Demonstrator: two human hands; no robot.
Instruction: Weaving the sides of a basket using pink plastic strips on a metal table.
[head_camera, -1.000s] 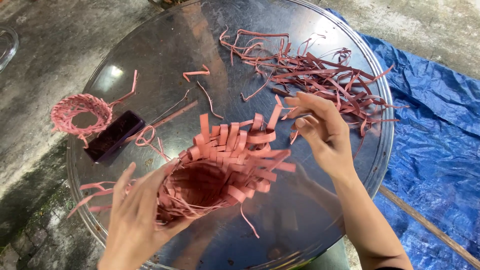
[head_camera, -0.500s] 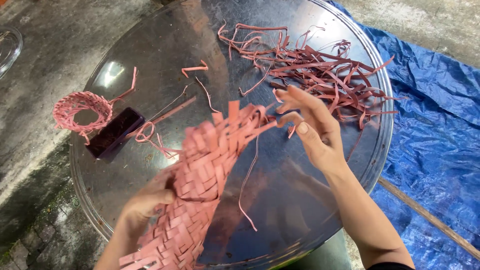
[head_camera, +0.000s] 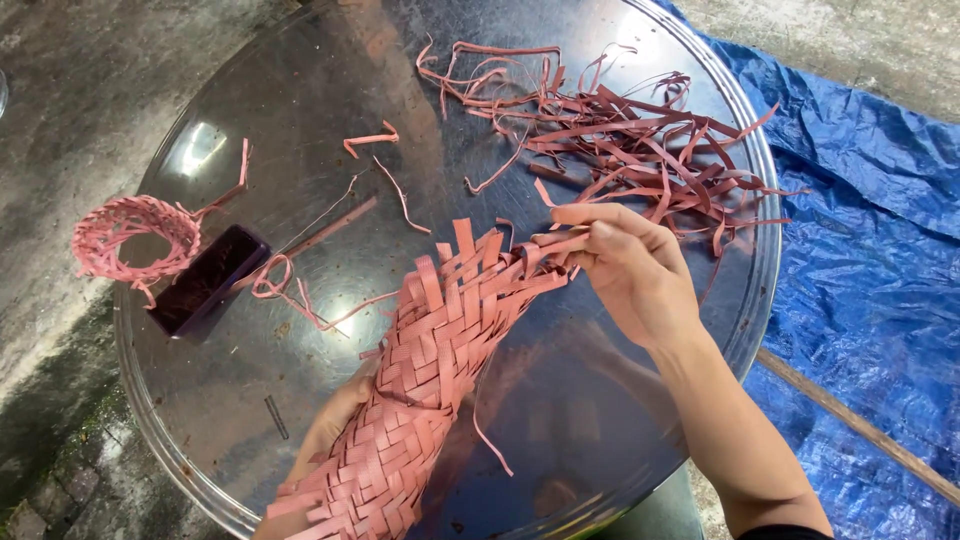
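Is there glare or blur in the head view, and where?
Head view: bright glare patches on the round metal tray, near its left rim; the woven pink piece and right hand look sharp; soft daylight, shadows faint.

The right hand (head_camera: 630, 275) is showing bare, with no ring, glove or band on the fingers (head_camera: 600, 215), and the wrist behind them is carrying no watch or bracelet. Far up the forearm from those fingers, at the bottom edge, a dark sleeve hem is just peeking in. The left hand (head_camera: 325, 435) is appearing bare too, though only a small part is showing and its fingers are staying hidden.
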